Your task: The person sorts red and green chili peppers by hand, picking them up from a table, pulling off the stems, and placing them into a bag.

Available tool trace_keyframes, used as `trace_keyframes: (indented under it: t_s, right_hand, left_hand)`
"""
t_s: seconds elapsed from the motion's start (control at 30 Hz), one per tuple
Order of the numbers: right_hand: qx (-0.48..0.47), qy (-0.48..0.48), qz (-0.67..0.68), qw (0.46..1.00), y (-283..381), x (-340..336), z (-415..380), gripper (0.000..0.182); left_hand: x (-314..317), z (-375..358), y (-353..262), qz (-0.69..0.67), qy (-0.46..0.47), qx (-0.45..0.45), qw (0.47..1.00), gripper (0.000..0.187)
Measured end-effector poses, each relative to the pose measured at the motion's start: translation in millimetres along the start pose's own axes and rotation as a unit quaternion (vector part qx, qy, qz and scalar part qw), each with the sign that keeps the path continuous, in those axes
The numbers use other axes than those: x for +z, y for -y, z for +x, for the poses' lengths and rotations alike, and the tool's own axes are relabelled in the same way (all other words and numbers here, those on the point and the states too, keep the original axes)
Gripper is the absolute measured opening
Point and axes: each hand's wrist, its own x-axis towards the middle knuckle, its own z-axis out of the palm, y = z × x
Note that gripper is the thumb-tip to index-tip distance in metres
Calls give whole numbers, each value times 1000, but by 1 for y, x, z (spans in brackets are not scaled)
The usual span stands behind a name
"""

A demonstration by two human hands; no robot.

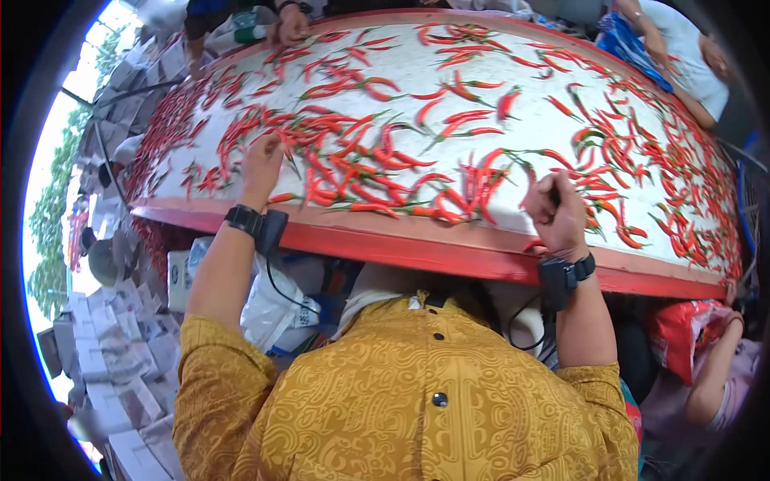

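Note:
Red chilies [329,172] with green stems lie scattered over a white tabletop [313,232] edged in pink and red. At the left part of the near side, my left hand [263,164] has its fingers bent down at the edge of a dense pile of chilies; what its fingertips hold, if anything, is hidden. Further right, my right hand [557,210] is closed, fingers curled in, beside a few chilies near the table's front edge. A red tip shows by its fingers, but I cannot make out whether it is held.
Across the table, another person's hand [293,24] is at the far left edge. A person in white [682,48] leans at the far right beside a blue bag [630,48]. At lower right a person's arm [714,377] is near a red bag [682,337].

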Motion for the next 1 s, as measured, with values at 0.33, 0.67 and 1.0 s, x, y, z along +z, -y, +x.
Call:
trace_keyframes:
  t_s: [0.33, 0.67, 1.0]
  right_hand:
    - [-19, 47, 64, 997, 49, -41, -18, 29]
    - [-57, -28, 137, 989, 75, -108, -18, 22]
    - [-85, 24, 267, 960, 126, -174, -10, 34]
  left_hand:
    - [101, -77, -189, -25, 183, 459, 869, 29]
    - [107, -89, -303, -137, 232, 441, 856, 34]
    - [133, -60, -327, -49, 78, 373, 923, 22]
